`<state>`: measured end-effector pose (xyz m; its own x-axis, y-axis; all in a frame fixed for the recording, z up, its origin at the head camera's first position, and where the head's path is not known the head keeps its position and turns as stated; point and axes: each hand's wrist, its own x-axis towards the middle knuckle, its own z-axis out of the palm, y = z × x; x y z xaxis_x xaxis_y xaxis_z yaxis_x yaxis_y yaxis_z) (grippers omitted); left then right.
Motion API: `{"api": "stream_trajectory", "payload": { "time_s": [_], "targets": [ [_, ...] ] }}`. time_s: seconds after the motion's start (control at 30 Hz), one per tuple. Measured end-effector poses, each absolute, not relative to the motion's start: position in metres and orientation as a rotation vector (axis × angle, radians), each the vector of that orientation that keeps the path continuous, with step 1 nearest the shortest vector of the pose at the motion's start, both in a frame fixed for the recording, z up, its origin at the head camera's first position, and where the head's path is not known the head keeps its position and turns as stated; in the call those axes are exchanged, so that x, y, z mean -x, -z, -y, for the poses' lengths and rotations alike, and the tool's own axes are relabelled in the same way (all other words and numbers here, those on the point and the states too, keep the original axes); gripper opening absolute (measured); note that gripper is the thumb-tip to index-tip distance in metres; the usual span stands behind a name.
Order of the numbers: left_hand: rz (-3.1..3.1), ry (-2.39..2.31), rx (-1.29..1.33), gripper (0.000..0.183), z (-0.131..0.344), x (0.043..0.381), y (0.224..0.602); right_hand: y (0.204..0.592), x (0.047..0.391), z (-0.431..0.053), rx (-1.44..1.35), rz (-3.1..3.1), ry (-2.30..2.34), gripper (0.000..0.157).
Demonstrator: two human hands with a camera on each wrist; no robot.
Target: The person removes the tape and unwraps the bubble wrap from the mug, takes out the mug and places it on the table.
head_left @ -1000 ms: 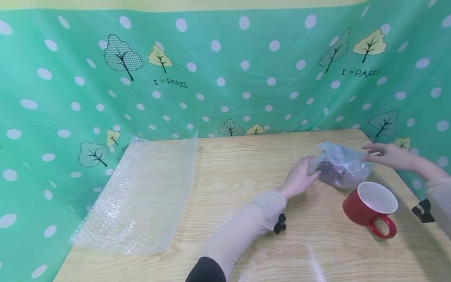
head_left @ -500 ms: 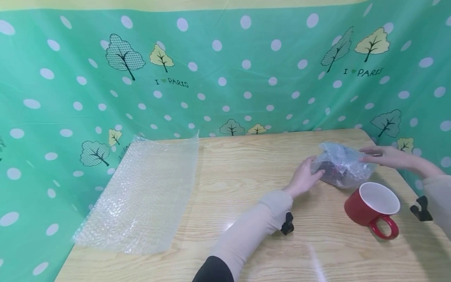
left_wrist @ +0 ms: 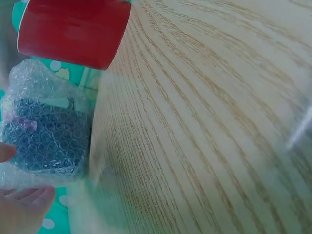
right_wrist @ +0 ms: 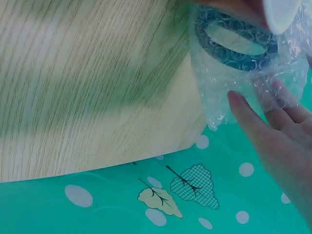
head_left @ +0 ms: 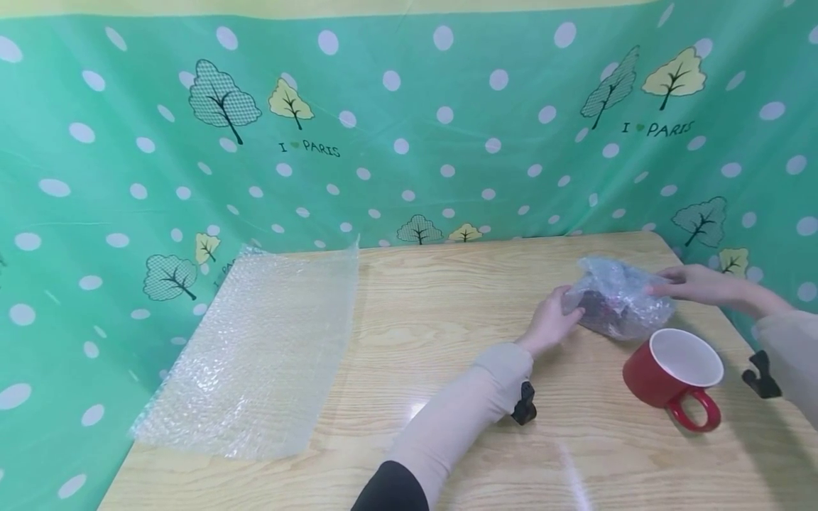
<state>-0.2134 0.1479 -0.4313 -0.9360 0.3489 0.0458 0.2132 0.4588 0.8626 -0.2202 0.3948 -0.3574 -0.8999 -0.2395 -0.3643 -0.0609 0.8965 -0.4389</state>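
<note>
Toward the back right of the table lies a bubble-wrapped bundle (head_left: pixel 616 301) with a dark object inside; in the right wrist view a dark ring-shaped part (right_wrist: pixel 236 41) shows through the wrap. My left hand (head_left: pixel 551 319) grips its left side, thumb (left_wrist: pixel 6 152) in front and fingers (left_wrist: pixel 36 202) behind. From the other side my right hand (head_left: pixel 699 284) pinches the bubble wrap (right_wrist: pixel 214 97) at the bundle's right edge, thumb and fingers either side of the film. Just in front stands a red mug (head_left: pixel 658 372), white inside, its handle toward me.
A flat sheet of bubble wrap (head_left: pixel 249 355) lies on the left of the wooden table (head_left: pixel 434 298), overhanging the left edge. A green dotted curtain (head_left: pixel 409 128) hangs behind and beside the table. The mug stands close to my right forearm.
My right hand has moved slightly left, its fingers going further over the bundle's right edge. My left hand keeps its hold, and the mug has stayed put.
</note>
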Motion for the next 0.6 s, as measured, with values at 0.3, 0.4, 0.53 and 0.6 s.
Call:
{"api": "stream_trajectory", "payload": {
  "time_s": [0.3, 0.4, 0.53, 0.6],
  "targets": [
    [-2.522, -1.54, -0.518, 0.039, -0.1498, 0.2121, 0.4339, 0.358, 0.2217, -0.3934, 0.202, -2.624, 0.664, 0.068],
    [-2.544, -1.556, -0.517, 0.036, -0.1503, 0.2109, 0.4347, 0.3574, 0.2227, -0.3914, 0.216, -2.614, 0.72, 0.063],
    [-2.566, -1.569, -0.503, 0.033, -0.1518, 0.2096, 0.4343, 0.3558, 0.2247, -0.3886, 0.223, -2.589, 0.776, 0.054],
    [-2.567, -1.583, -0.492, 0.031, -0.1524, 0.2091, 0.4334, 0.3546, 0.2257, -0.3871, 0.217, -2.582, 0.793, 0.05]
  ]
}}
